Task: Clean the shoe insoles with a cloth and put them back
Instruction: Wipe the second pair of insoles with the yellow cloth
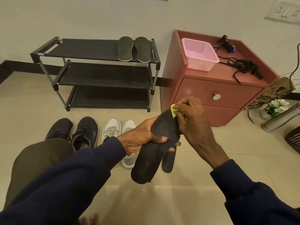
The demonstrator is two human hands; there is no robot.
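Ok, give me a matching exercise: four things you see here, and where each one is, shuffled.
Things:
1 yellow cloth
2 black insoles
3 pink basket
4 white shoes

Places:
A on the floor
B in the left hand
C on the red cabinet
D in the right hand

Pairs: 1-D, 2-B, 3-C, 4-A.

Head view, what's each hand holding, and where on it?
The left hand grips the black insoles around their middle; the right hand pinches a yellow cloth against their top end.
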